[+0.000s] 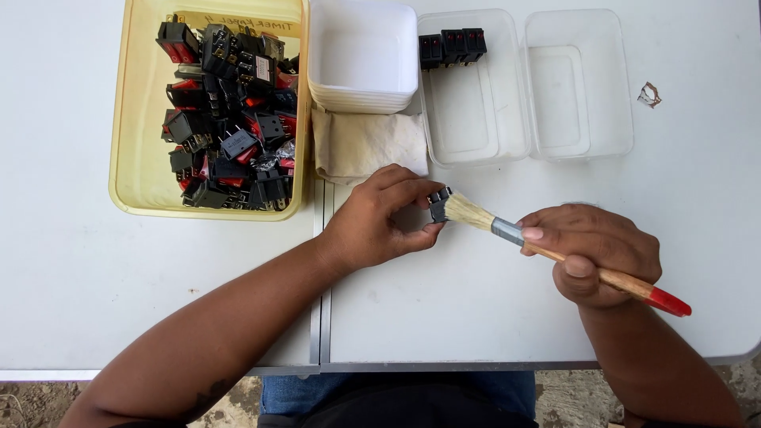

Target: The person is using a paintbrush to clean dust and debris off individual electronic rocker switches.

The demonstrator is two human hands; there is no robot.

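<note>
My left hand (379, 222) pinches a small black rocker switch (438, 204) between thumb and fingers, just above the white table (444, 317). My right hand (596, 252) grips a paintbrush (555, 252) with a wooden handle, red tip and metal ferrule. Its pale bristles (468, 212) touch the switch. Three black switches with red faces (453, 45) lie in a row at the far end of a clear plastic tray (474, 135).
A yellow tub (135, 158) holds several black and red switches (230, 119) at the left. A stack of white square containers (363, 95) sits on a folded cloth (369, 147). A second clear tray (579, 87) and a small scrap (649, 95) lie to the right.
</note>
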